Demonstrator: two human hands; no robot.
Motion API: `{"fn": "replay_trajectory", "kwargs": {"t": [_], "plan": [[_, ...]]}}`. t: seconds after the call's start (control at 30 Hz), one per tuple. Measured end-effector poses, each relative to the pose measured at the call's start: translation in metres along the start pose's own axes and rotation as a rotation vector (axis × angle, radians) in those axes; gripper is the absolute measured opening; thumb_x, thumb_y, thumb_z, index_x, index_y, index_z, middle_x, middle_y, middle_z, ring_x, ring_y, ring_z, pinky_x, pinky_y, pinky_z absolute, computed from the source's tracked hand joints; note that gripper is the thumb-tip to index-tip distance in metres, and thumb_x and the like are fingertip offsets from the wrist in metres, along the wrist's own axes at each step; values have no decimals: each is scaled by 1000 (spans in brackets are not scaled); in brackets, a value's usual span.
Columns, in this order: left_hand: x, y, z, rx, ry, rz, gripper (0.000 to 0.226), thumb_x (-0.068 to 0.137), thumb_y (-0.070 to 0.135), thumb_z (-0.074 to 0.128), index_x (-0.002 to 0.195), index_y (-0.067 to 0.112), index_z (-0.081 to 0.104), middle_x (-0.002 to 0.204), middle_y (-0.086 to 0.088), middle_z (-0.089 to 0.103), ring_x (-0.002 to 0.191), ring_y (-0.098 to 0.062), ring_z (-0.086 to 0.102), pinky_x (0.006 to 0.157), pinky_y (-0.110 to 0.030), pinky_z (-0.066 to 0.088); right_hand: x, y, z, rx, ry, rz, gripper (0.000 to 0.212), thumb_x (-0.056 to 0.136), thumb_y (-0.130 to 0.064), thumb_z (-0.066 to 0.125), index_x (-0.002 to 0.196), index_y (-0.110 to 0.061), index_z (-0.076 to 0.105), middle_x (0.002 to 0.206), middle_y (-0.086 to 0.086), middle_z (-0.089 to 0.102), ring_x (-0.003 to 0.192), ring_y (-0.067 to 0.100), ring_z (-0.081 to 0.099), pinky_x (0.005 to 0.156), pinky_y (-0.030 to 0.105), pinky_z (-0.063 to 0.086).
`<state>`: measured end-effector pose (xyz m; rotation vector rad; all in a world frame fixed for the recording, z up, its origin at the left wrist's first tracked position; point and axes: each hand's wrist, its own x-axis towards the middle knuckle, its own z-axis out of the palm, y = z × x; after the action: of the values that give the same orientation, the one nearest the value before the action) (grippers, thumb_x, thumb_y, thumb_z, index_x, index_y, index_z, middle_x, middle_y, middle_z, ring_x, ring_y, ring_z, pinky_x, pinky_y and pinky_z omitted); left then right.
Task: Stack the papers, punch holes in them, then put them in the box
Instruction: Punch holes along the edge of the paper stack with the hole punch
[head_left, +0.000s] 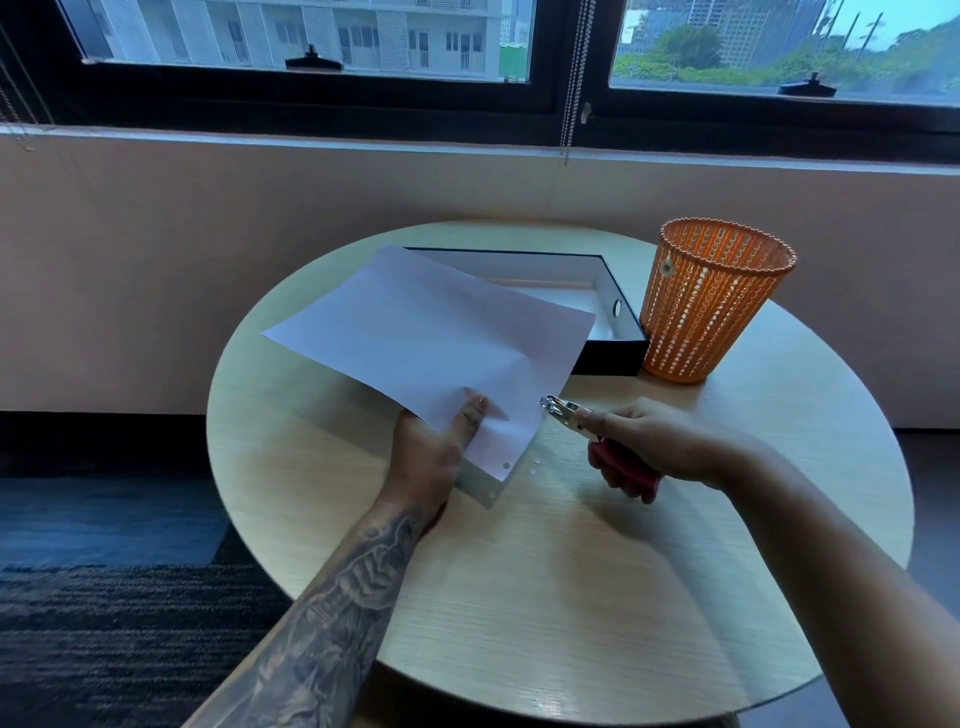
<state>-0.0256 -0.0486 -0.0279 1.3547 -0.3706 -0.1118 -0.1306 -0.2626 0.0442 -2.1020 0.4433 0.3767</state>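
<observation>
My left hand (439, 447) grips a stack of white papers (431, 332) by its near edge, thumb on top, holding it tilted above the round table (571, 561). Two punched holes show near the stack's near corner. My right hand (654, 441) is closed on a red-handled hole punch (566, 413), whose metal jaws sit at the papers' right edge. A few small paper dots lie on the table below the corner. Behind the papers lies the open black box (615, 317) with a white inside, partly hidden by the sheets.
An orange perforated waste basket (711, 306) stands to the right of the box, touching it. A beige wall and a dark-framed window rise behind the table. Dark carpet lies to the left, below the table's edge.
</observation>
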Motion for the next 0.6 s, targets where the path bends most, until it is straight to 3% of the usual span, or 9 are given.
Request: {"fn": "replay_trajectory", "kwargs": {"t": [0.27, 0.4, 0.6], "plan": [[0, 2, -1, -3, 12, -25, 9, 90, 7, 71, 95, -1, 73, 99, -11, 78, 91, -21, 73, 82, -29, 57, 2, 3, 0, -18, -8, 3, 68, 95, -63, 46, 88, 1, 67, 71, 14, 67, 61, 30, 62, 56, 37, 51], [-3, 4, 2, 12, 4, -8, 7, 90, 5, 71, 90, 12, 74, 91, 4, 78, 88, -12, 73, 78, -21, 54, 3, 3, -1, -52, -14, 40, 68, 93, -66, 46, 85, -2, 67, 70, 14, 67, 60, 30, 62, 53, 34, 50], [-4, 4, 7, 151, 4, 3, 5, 91, 7, 70, 93, 4, 73, 92, 3, 76, 82, 0, 71, 71, -12, 50, 11, 0, 1, -136, -20, 123, 64, 95, -65, 43, 80, -6, 64, 63, 13, 64, 54, 28, 58, 47, 30, 47]]}}
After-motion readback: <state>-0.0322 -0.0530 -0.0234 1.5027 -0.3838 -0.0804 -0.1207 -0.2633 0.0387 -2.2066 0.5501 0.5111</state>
